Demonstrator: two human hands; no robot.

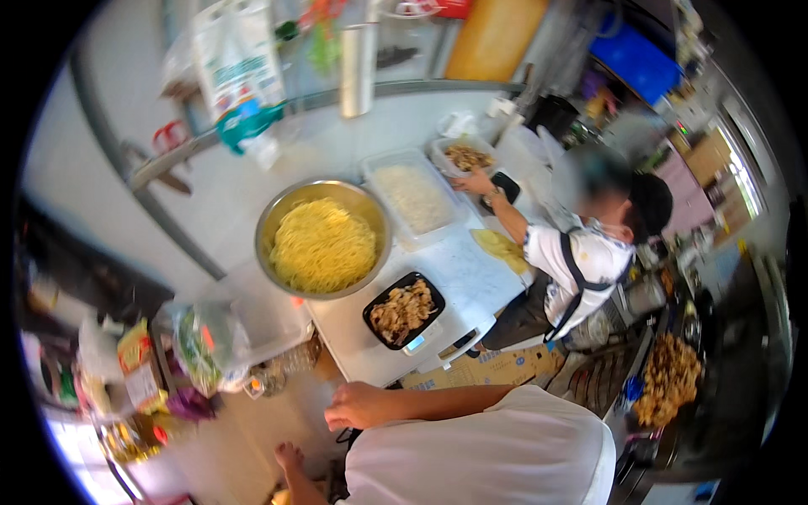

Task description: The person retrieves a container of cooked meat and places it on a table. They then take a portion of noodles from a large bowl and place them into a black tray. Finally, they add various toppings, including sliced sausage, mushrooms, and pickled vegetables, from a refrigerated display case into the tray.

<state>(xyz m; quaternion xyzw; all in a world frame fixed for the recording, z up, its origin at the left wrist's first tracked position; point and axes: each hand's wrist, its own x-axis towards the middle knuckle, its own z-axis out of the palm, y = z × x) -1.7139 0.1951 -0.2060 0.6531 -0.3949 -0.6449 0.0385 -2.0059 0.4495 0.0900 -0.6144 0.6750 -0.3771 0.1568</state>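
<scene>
My right hand is just off the near edge of the white table, its fingers curled in and no object showing in them. Lower down, my left hand hangs over the floor, small and a little blurred; its fingers look loosely apart and hold nothing visible. Nearest to my right hand, a black plastic tray of browned, chopped meat rests on a small white scale. Behind it stands a wide steel bowl heaped with yellow noodles.
A co-worker across the table reaches into a clear tub of brown food. Beside it sits a clear container of pale food. Bags and packages crowd the left. More browned meat lies at the far right.
</scene>
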